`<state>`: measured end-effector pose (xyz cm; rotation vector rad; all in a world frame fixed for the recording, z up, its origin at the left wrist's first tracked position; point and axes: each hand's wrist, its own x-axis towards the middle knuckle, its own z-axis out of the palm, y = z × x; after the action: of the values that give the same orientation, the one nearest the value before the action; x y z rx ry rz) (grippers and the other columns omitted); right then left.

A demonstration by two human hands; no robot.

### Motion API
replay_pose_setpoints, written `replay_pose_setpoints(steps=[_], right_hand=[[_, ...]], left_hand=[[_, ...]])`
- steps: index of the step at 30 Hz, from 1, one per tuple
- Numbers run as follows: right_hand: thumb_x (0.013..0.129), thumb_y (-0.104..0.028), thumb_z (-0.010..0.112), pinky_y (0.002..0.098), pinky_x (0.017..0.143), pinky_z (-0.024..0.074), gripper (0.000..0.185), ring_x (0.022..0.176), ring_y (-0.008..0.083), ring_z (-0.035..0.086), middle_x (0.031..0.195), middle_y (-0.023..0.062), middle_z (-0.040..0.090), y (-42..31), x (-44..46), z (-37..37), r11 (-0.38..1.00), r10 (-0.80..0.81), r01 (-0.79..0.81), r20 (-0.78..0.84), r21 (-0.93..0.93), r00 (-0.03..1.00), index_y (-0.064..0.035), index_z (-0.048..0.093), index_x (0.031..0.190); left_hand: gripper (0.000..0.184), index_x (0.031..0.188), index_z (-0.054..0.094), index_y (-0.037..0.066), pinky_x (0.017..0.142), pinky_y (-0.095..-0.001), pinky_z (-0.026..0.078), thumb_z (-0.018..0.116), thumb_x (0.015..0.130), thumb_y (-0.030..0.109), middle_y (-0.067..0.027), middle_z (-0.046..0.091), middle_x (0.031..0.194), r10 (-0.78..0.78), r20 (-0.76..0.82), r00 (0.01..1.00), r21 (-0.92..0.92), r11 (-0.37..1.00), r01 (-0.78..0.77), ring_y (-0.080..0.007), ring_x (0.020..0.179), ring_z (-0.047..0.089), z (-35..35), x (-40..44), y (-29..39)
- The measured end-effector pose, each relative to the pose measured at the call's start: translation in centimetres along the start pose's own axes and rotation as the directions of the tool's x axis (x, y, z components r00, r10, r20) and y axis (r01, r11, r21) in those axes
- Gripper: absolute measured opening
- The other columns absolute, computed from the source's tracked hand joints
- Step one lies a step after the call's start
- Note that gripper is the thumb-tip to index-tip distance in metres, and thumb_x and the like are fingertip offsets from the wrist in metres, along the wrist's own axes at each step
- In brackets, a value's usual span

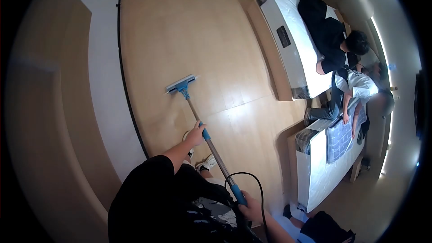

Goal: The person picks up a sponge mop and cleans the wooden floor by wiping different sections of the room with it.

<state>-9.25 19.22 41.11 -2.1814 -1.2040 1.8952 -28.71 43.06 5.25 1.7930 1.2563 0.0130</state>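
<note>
A mop (216, 155) with a metal pole and blue grips runs diagonally across the middle of the view. Its flat blue-and-white head (181, 83) rests on the wooden floor. My left hand (195, 135) is wrapped round the pole at the upper blue grip. Lower down, at the blue grip by the pole's end, my right hand (253, 207) is closed on it, near my body. A thin black cable (260, 184) loops past the pole beside my right hand. My shoes (207, 163) show beneath the pole.
Two beds with white mattresses (290, 58) stand on the right. One person (326, 36) lies on the farther bed; another (357, 83) leans over a checked cloth (338, 141) on the nearer one. Someone's leg (295, 220) shows at lower right. A white wall (104, 72) runs along the left.
</note>
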Motion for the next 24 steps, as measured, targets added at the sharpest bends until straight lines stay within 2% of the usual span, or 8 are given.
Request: replay_pose_setpoints(steps=[1, 2, 5, 6, 9, 12, 16, 24], right_hand=[[0.089, -0.022, 0.055, 0.0365, 0.057, 0.0503, 0.064, 0.065, 0.0237, 0.063, 0.088, 0.018, 0.062, 1.3, 0.3, 0.1, 0.986, 0.044, -0.049, 0.032, 0.161, 0.999, -0.0065, 0.029, 0.145], [0.09, -0.021, 0.054, 0.0341, 0.054, 0.0487, 0.063, 0.062, 0.0206, 0.061, 0.085, 0.0152, 0.061, 2.8, 0.7, 0.4, 0.944, 0.082, -0.099, 0.069, 0.313, 0.994, -0.007, 0.029, 0.146], [0.094, -0.019, 0.052, 0.0293, 0.046, 0.0439, 0.057, 0.053, 0.0157, 0.055, 0.082, 0.0095, 0.058, 3.9, 0.8, -0.7, 0.799, 0.124, -0.191, 0.155, 0.57, 0.98, -0.0089, 0.029, 0.146], [0.095, -0.019, 0.051, 0.0281, 0.043, 0.0423, 0.056, 0.051, 0.0149, 0.054, 0.081, 0.0082, 0.057, 4.3, 0.6, -1.1, 0.75, 0.128, -0.211, 0.175, 0.626, 0.976, -0.0096, 0.03, 0.146], [0.098, -0.02, 0.048, 0.0278, 0.039, 0.041, 0.052, 0.048, 0.0155, 0.052, 0.084, 0.0091, 0.057, 7.4, 1.7, -1.5, 0.755, 0.075, -0.18, 0.189, 0.63, 0.979, -0.0098, 0.03, 0.145], [0.098, -0.019, 0.047, 0.0271, 0.037, 0.0398, 0.049, 0.047, 0.0153, 0.051, 0.086, 0.0095, 0.057, 8.6, 1.4, -2.0, 0.681, 0.018, -0.17, 0.215, 0.712, 0.976, -0.0095, 0.031, 0.144], [0.097, -0.016, 0.048, 0.0265, 0.038, 0.0391, 0.046, 0.047, 0.0139, 0.051, 0.082, 0.0079, 0.056, 9.7, 1.1, -1.5, 0.71, -0.018, -0.112, 0.177, 0.695, 0.984, -0.0073, 0.034, 0.14], [0.097, -0.016, 0.05, 0.0245, 0.039, 0.0361, 0.042, 0.045, 0.011, 0.048, 0.073, 0.0035, 0.055, 13.7, 2.4, -0.1, 0.798, -0.125, 0.024, 0.126, 0.603, 0.984, -0.005, 0.038, 0.135]], left_hand=[[0.059, 0.137, 0.046, 0.017, 0.092, -0.0408, 0.047, 0.062, 0.081, 0.01, -0.0186, 0.029, 0.15, -0.023, -0.025, 0.999, -0.124, 0.992, 0.02, -0.0371, 0.121, 0.05, 1.2, -0.1, -0.3], [0.062, 0.141, 0.04, 0.013, 0.089, -0.0391, 0.049, 0.061, 0.083, 0.014, -0.0203, 0.039, 0.144, 0.0, -0.104, 0.995, -0.157, 0.988, -0.016, -0.0394, 0.112, 0.056, 1.9, -0.5, 0.0], [0.063, 0.144, 0.035, 0.013, 0.08, -0.04, 0.052, 0.059, 0.085, 0.016, -0.0178, 0.053, 0.13, -0.384, 0.206, 0.9, -0.56, 0.708, 0.43, -0.0326, 0.097, 0.064, 6.3, 0.1, -0.5], [0.068, 0.148, 0.026, 0.014, 0.072, -0.042, 0.053, 0.055, 0.087, 0.016, -0.0122, 0.061, 0.11, -0.375, 0.272, 0.886, -0.681, 0.575, 0.453, -0.0238, 0.087, 0.065, 4.7, -1.8, 2.5], [0.07, 0.149, 0.019, 0.017, 0.062, -0.041, 0.052, 0.052, 0.087, 0.014, -0.0093, 0.058, 0.107, -0.448, 0.338, 0.828, -0.812, 0.306, 0.497, -0.0195, 0.081, 0.064, 3.8, -5.3, 9.3], [0.072, 0.146, 0.012, 0.021, 0.055, -0.0391, 0.053, 0.051, 0.087, 0.011, -0.0103, 0.053, 0.108, -0.382, 0.353, 0.854, -0.869, 0.205, 0.451, -0.0236, 0.075, 0.064, 7.2, -6.2, 11.3], [0.072, 0.142, 0.01, 0.022, 0.047, -0.0375, 0.054, 0.052, 0.085, 0.006, -0.0175, 0.045, 0.117, -0.474, 0.293, 0.83, -0.925, 0.079, 0.372, -0.0254, 0.064, 0.061, 8.7, -9.9, 17.4], [0.088, 0.151, -0.012, 0.018, 0.044, -0.035, 0.048, 0.049, 0.088, 0.007, -0.0164, 0.056, 0.092, -0.585, 0.18, 0.791, -0.798, 0.384, 0.465, -0.0222, 0.058, 0.059, 13.3, -13.9, 21.3]])
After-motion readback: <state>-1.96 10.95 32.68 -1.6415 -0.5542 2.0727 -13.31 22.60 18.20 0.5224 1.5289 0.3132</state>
